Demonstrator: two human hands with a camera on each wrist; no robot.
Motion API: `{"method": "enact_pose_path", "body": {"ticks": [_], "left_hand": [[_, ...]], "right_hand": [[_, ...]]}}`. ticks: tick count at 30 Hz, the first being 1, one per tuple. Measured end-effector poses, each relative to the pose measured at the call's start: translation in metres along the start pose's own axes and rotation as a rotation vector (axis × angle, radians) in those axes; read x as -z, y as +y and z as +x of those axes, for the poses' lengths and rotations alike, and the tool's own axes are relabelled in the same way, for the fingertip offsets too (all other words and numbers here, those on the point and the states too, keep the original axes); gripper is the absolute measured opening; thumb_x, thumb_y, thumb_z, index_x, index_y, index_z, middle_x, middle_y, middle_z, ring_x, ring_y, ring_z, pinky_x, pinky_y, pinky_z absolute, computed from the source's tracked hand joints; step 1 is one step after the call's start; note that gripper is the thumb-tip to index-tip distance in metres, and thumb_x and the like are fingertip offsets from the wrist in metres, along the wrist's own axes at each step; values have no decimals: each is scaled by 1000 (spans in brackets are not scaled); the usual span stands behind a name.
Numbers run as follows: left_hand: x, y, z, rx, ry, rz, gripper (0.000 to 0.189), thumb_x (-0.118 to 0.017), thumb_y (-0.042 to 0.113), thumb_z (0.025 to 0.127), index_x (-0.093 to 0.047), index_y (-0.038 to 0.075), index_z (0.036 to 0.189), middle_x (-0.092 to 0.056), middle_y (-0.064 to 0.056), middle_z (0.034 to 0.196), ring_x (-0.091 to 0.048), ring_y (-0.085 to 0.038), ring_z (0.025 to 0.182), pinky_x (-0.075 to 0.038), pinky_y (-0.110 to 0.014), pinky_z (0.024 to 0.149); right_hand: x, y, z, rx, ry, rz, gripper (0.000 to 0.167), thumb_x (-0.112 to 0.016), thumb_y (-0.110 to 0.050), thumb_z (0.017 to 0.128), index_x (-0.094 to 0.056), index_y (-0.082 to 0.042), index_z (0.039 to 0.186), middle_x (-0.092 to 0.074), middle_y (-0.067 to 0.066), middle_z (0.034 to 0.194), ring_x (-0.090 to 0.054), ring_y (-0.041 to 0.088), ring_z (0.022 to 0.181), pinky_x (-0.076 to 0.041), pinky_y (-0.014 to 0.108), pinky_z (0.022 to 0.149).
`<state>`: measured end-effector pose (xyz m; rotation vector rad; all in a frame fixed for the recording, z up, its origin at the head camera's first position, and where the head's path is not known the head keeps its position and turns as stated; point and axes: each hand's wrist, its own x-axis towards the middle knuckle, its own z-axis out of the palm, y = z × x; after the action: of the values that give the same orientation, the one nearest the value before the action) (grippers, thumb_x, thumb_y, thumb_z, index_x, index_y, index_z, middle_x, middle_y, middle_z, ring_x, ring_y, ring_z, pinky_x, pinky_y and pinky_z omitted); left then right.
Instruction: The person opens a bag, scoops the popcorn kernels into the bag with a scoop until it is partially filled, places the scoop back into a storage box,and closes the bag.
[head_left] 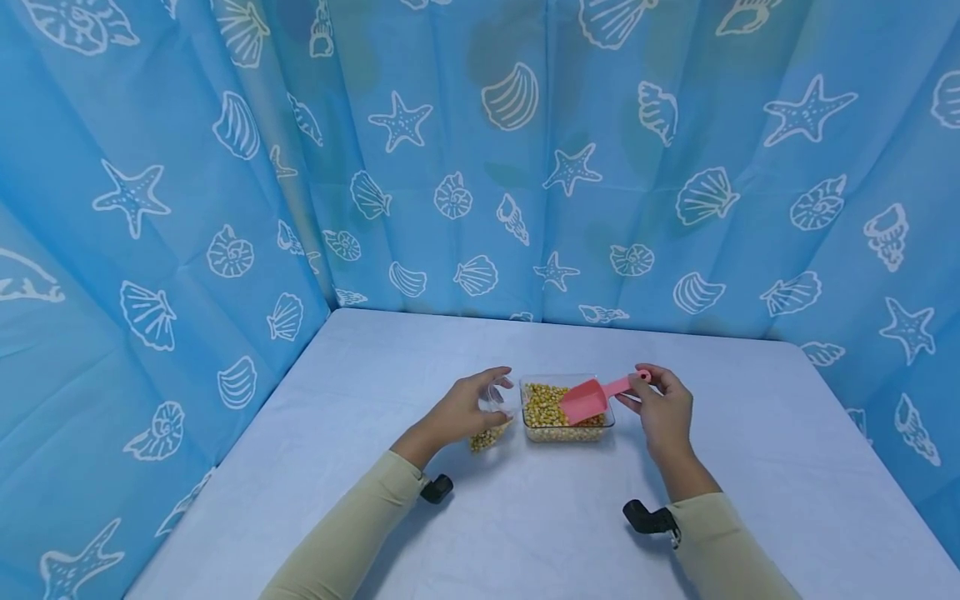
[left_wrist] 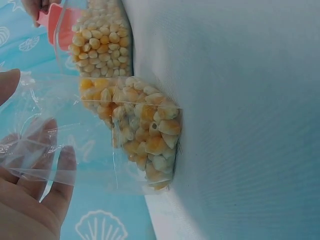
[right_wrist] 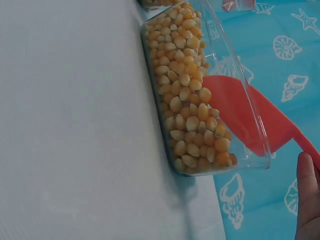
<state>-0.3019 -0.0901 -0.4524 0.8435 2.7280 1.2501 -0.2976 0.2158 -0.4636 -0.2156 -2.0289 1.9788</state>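
Observation:
My left hand (head_left: 459,410) holds a clear plastic bag (left_wrist: 95,150) by its upper part, thumb on one side and fingers on the other. Corn kernels (left_wrist: 150,130) fill the bottom of the bag, which stands close over the table, just left of a clear rectangular container (head_left: 570,428). More corn kernels (right_wrist: 187,100) lie inside that container. On its right, my right hand (head_left: 666,414) pinches the handle of a pink scoop (head_left: 585,402). The scoop tilts down over the container's rim, its front edge at the kernels.
A white cloth covers the table (head_left: 555,517). Behind it and along the left hangs a blue curtain (head_left: 450,108) with white shells and starfish. Black wrist cameras (head_left: 647,517) stick out from the cuffs of both sleeves.

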Motion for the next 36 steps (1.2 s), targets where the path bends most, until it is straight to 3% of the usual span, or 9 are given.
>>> {"method": "enact_pose_path", "body": {"ticks": [6,15,21,26,36], "left_hand": [[0,-1,1,0,-3,0,72,-75,17,86,-40,13,148,-59,-8,130,-57,-8,99,-49,-34,86],[-1,-1,1,28,1,17,72,-76,19,85,-40,17,148,-59,4,128,-56,-7,101,-49,-34,88],[0,1,1,11,-8,0,71,-75,18,86,-40,14,148,-59,-5,131,-57,-8,101,-49,-36,90],[0,2,0,31,-8,9,72,-75,19,86,-40,15,148,-59,0,129,-57,-9,102,-48,-38,91],[-3,2,3,41,-13,24,72,-74,17,86,-39,15,149,-58,-1,130,-56,-8,100,-49,-37,90]], "right_hand": [[-4,8,-2,-52,-8,75,31,-55,-14,100,-53,-2,128,-51,13,111,-65,16,94,-54,27,75],[-20,9,-7,-75,-33,128,28,-54,-11,100,-52,0,126,-50,13,111,-64,18,95,-55,28,76],[-30,3,-8,-107,-66,68,31,-55,-11,100,-53,-2,129,-51,14,113,-64,18,97,-54,29,79],[-33,1,-9,-124,-105,25,33,-53,-12,101,-50,1,131,-51,15,114,-63,18,96,-54,27,79],[-32,7,-3,-189,-91,80,39,-52,-13,101,-45,3,136,-51,18,119,-64,20,98,-53,29,81]]}}
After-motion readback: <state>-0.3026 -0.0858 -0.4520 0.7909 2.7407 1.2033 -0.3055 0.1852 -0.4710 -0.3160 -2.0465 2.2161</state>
